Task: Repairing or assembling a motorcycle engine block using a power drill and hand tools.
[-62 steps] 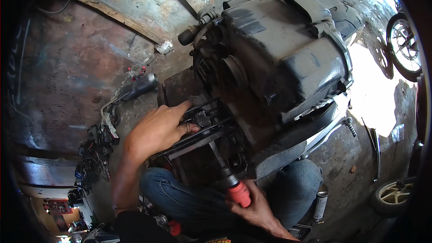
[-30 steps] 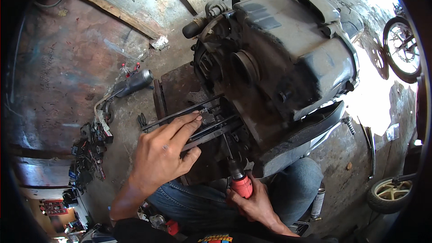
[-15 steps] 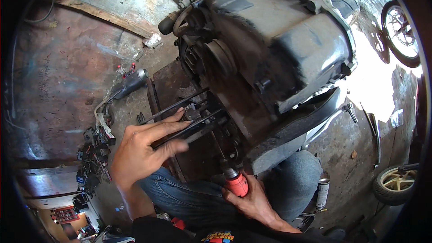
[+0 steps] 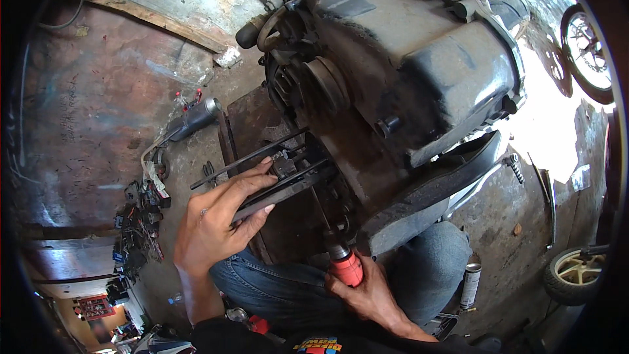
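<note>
Left hand pinches a dark metal frame, right hand grips a red drill

The left hand [image 4: 213, 219] holds the near bar of a dark metal frame [image 4: 295, 188], with its fingers laid over the top and its thumb against the side facing the body. The frame's long bars slant away from this hand, up and to the right, and their far ends lie close to the base of a large grey casing [image 4: 406, 59]. The frame is ahead of both knees, to the right of the left palm and beyond the right hand [image 4: 370, 292], a little to that hand's left.

The right hand is wrapped round the rear of a red drill [image 4: 346, 270], which points away from the body. Its long thin bit [image 4: 320, 208] runs up to the near bar; whether the tip touches the bar cannot be told, as the spot is dark. The two hands are well apart, the left one farther from the body.

On the floor past the left hand lies an exhaust muffler [image 4: 195, 118]. A heap of small dark parts [image 4: 139, 219] sits left of the left forearm. Near the right knee [image 4: 429, 259] stands a spray can [image 4: 470, 286], and farther right is a wheel [image 4: 576, 275] with pale spokes.
</note>
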